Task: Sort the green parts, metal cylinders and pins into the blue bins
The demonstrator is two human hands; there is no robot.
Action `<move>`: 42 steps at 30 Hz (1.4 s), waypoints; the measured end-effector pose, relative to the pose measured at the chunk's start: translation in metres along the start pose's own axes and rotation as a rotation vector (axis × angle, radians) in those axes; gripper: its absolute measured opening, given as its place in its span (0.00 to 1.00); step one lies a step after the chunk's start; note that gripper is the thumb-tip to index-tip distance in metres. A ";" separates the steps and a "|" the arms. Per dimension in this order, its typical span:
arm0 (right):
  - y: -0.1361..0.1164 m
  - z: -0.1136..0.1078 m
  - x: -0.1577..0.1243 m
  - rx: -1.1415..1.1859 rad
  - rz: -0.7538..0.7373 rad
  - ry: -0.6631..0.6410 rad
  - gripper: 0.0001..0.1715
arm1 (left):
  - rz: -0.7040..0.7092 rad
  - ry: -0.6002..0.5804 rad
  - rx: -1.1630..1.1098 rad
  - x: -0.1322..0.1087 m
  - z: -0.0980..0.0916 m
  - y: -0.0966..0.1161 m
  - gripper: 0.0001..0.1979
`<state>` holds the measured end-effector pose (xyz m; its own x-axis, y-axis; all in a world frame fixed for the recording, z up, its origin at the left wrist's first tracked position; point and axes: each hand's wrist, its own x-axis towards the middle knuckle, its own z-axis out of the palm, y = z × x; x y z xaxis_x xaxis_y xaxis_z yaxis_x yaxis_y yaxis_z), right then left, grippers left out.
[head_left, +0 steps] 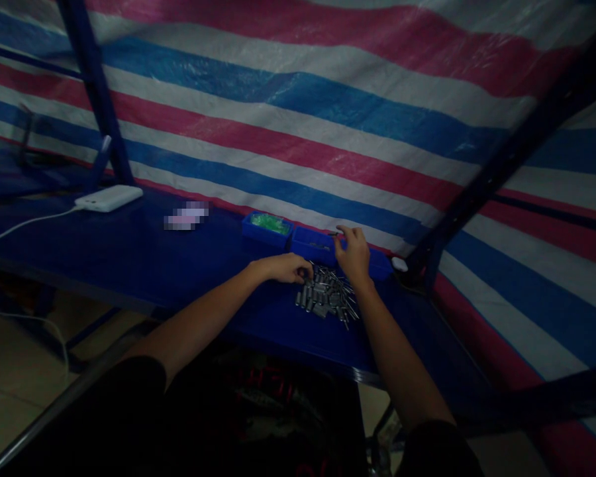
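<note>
On the blue table lies a pile of small metal parts (322,295), short grey cylinders mixed with thin shiny pins. My left hand (287,268) is at the pile's left edge, its fingers curled in a pinch; what they hold, if anything, is too dark to make out. Above the pile's far side, my right hand (353,255) pinches a small dark piece (334,234) between thumb and finger. That piece is over a blue bin (312,253) in which a few small metal pieces show. My right hand partly hides the bin's right end.
Left of that bin stands another blue bin (258,233) with green items. A further blue bin (379,265) is on the right, near a small white object (400,264). A white corded device (110,199) lies far left on the table (198,265). Striped sheeting (298,132) hangs behind.
</note>
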<state>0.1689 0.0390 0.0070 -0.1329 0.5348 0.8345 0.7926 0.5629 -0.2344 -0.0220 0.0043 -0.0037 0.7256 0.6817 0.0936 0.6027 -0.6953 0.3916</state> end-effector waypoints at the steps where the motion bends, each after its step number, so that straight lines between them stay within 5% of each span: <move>1: 0.004 0.002 -0.001 -0.032 -0.011 -0.034 0.13 | 0.003 -0.006 0.022 0.000 0.000 0.000 0.13; 9: -0.007 -0.003 -0.013 -0.026 -0.111 -0.068 0.09 | 0.014 0.025 0.076 0.000 0.002 -0.005 0.12; 15: -0.020 0.003 -0.018 0.044 -0.134 -0.120 0.15 | 0.045 0.023 0.144 0.001 0.004 -0.003 0.07; 20: -0.025 0.007 -0.022 0.168 -0.218 -0.284 0.14 | -0.029 0.098 0.125 0.002 0.002 -0.005 0.08; 27: -0.027 0.007 -0.023 0.221 -0.304 -0.405 0.09 | -0.186 0.334 -0.155 0.008 0.001 -0.011 0.15; 33: -0.033 0.004 -0.020 0.204 -0.270 -0.353 0.07 | -0.186 0.387 -0.528 0.010 0.001 -0.011 0.16; 42: -0.029 0.005 -0.020 0.201 -0.237 -0.329 0.10 | -0.269 0.488 -0.662 0.015 0.006 -0.001 0.18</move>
<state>0.1451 0.0151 -0.0055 -0.5047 0.5299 0.6815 0.5907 0.7877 -0.1750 -0.0101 0.0138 -0.0087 0.2712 0.9310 0.2442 0.3064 -0.3241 0.8950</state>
